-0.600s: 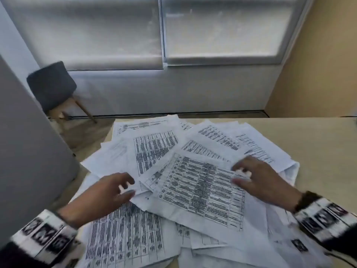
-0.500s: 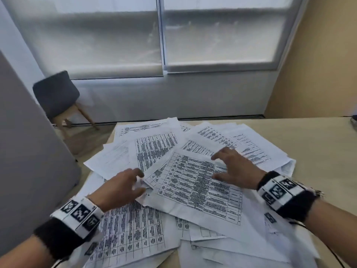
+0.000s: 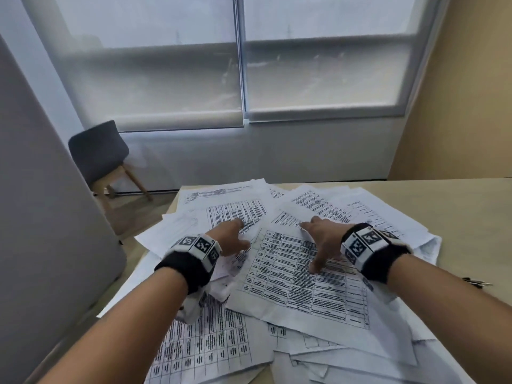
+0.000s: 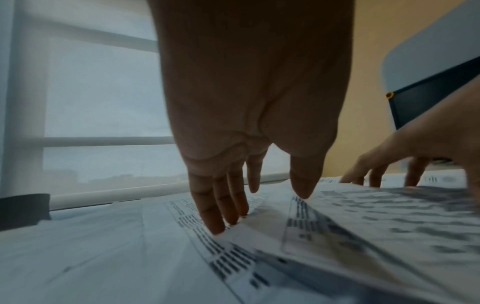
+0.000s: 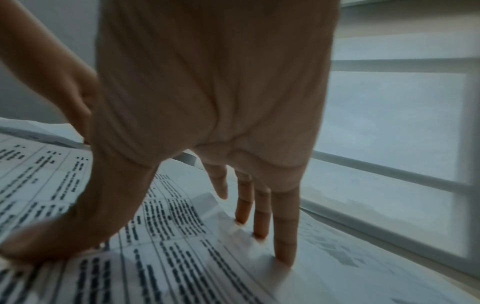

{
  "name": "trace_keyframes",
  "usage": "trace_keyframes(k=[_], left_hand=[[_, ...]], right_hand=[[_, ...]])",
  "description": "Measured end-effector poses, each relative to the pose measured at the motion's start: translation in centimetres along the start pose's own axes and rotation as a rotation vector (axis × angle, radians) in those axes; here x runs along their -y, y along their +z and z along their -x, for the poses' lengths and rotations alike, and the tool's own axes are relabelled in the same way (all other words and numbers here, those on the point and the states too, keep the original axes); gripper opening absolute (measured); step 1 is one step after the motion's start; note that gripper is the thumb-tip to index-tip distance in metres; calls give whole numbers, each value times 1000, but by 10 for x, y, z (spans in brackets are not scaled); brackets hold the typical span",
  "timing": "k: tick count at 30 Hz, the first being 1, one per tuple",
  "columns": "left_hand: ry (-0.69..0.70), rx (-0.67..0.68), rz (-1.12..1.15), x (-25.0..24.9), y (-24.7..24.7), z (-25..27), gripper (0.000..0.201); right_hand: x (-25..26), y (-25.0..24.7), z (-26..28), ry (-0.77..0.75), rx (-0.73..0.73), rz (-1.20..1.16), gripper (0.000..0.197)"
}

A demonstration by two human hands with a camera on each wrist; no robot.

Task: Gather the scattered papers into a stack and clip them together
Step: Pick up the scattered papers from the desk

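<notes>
Wooden table (image 3: 457, 217), scattered overlapping printed papers (image 3: 304, 286), hands spread flat

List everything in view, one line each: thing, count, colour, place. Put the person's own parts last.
papers: many, count unclear, white with black printed tables, scattered and overlapping across the table's left part
table: one, light wood, under the papers
chair: one, dark grey seat on wooden legs, on the floor beyond the table, left
window blinds: two, pale grey, back wall
panel: one, grey, left of the table
small dark object: one, too small to identify, on the table at right
wrist bands: two, black with black-and-white markers
left hand: fingers straight, tips on the papers
right hand: fingers spread, tips on the papers
</notes>
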State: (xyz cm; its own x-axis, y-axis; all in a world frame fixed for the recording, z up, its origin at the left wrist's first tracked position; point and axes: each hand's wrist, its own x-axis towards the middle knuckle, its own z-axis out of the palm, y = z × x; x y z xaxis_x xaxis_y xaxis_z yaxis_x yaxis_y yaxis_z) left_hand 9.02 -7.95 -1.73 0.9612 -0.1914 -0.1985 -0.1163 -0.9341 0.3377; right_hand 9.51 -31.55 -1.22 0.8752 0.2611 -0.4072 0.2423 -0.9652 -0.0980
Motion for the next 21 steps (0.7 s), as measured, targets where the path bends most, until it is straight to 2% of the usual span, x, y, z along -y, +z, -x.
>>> trace_keyframes(k=[4, 8, 12, 16, 18, 21], left_hand=[[-8, 40, 22, 0, -1, -30, 56], [-94, 116, 74, 0, -4, -47, 52], [-142, 191, 141, -2, -7, -54, 23], [-156, 227, 156, -9, -7, -50, 31], [-160, 230, 167, -11, -8, -46, 23], [-133, 198, 280, -10, -12, -36, 13]], right_hand=[[-6, 1, -12, -21, 4, 79, 121], [-5, -1, -17, -10, 38, 72, 129], [-5, -4, -16, -15, 34, 26, 120], [-8, -1, -11, -42, -10, -45, 111], [-11, 1, -7, -57, -68, -111, 95], [-19, 6, 2, -68, -225, -289, 44]])
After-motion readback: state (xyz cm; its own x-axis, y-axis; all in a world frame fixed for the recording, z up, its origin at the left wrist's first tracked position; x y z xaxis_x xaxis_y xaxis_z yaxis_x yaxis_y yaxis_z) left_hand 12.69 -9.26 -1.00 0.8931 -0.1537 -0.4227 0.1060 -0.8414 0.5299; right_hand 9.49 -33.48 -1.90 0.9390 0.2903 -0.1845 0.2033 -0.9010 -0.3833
